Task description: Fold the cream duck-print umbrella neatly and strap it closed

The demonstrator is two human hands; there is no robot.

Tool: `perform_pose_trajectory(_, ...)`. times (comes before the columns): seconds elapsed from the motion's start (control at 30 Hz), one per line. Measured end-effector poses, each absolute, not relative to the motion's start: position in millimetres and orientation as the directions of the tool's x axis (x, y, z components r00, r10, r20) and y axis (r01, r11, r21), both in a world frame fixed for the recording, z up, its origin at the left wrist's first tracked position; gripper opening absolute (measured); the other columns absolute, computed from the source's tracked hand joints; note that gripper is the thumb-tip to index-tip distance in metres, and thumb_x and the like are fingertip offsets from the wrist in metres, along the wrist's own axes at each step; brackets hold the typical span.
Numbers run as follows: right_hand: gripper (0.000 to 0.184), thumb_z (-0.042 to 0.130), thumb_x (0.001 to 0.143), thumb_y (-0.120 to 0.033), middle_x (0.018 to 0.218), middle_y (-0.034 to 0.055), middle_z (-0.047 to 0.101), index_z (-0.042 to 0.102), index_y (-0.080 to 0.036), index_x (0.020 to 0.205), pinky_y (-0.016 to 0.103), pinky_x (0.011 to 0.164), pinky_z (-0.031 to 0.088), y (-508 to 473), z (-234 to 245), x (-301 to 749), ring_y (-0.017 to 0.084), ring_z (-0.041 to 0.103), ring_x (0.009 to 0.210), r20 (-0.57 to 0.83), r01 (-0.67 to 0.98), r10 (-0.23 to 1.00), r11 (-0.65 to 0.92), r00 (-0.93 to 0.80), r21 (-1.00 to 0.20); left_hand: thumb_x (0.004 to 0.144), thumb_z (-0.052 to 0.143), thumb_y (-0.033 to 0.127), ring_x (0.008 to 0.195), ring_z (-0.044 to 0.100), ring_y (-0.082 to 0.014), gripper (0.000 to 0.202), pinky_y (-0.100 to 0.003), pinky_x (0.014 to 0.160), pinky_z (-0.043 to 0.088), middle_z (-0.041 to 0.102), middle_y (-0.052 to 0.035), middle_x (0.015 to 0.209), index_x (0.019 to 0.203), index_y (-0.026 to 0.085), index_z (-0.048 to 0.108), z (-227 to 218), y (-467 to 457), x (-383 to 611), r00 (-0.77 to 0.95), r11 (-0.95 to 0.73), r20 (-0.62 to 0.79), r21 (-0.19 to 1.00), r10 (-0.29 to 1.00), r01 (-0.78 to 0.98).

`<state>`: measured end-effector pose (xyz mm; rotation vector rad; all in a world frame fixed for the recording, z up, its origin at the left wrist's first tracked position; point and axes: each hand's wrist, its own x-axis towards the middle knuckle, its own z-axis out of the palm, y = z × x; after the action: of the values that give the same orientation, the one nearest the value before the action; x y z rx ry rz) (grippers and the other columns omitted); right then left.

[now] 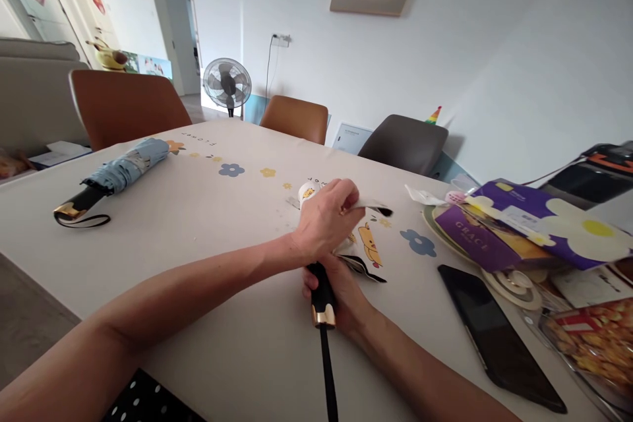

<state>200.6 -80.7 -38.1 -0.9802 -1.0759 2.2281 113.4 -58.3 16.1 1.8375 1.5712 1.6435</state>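
Observation:
A folded white umbrella [366, 245] with yellow cartoon bears lies on the table in front of me. My right hand [341, 293] is wrapped round its black handle, whose gold ring and black strap point toward me. My left hand [325, 217] reaches across above it and pinches the umbrella's white fabric and strap at the top. A second folded umbrella [123, 171], light blue with a black handle and wrist loop, lies apart at the far left of the table.
The table [212, 237] has a cream cloth with flowers. A black phone [497, 336] lies to the right, beside a purple box [519, 224] on a plate and a snack pack [593, 343]. Chairs [123, 105] ring the far edge; a fan [227, 84] stands behind.

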Motion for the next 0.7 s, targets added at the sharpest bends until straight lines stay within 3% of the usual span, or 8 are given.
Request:
perform_pose_trajectory(0.2, 0.020, 0.052, 0.076, -0.037, 0.041, -0.0054, 0.044, 0.048, -0.019, 0.069, 0.019, 0.037, 0.033, -81.4, -31.1, 202.8, 0.009, 0.044, 0.036, -0.427, -0.063, 0.707, -0.553, -0.564, -0.831, 0.073, 0.050, 0.016, 0.060, 0.041, -0.0079, 0.013, -0.023, 0.057, 0.034, 0.045, 0.0044, 0.068, 0.077, 0.021, 0.038, 36.6, -56.1, 94.9, -0.356, -0.353, 0.573, 0.778, 0.738, 0.520)
perform_pose_trajectory(0.43, 0.023, 0.052, 0.078, -0.038, 0.039, -0.0055, 0.043, 0.048, -0.019, 0.067, 0.019, 0.038, 0.034, -75.5, -33.6, 203.2, 0.008, 0.040, 0.034, -0.416, -0.053, 0.744, -0.515, -0.523, -0.855, 0.081, 0.043, 0.020, 0.049, 0.037, -0.0075, 0.010, -0.023, 0.051, 0.031, 0.041, 0.0068, 0.055, 0.091, 0.022, 0.043, 52.5, -57.8, 72.0, -0.356, -0.320, 0.597, 0.739, 0.719, 0.593)
perform_pose_trajectory(0.7, 0.025, 0.052, 0.078, -0.039, 0.037, -0.0052, 0.042, 0.047, -0.018, 0.066, 0.019, 0.036, 0.033, -74.0, -31.8, 203.3, 0.009, 0.040, 0.032, -0.432, -0.025, 0.742, -0.516, -0.512, -0.856, 0.081, 0.041, 0.015, 0.051, 0.043, -0.0091, 0.020, -0.025, 0.054, 0.029, 0.051, 0.0033, 0.055, 0.088, 0.021, 0.059, 77.8, -69.9, 53.2, -0.117, -0.202, 0.608, 0.430, 0.785, 0.880)
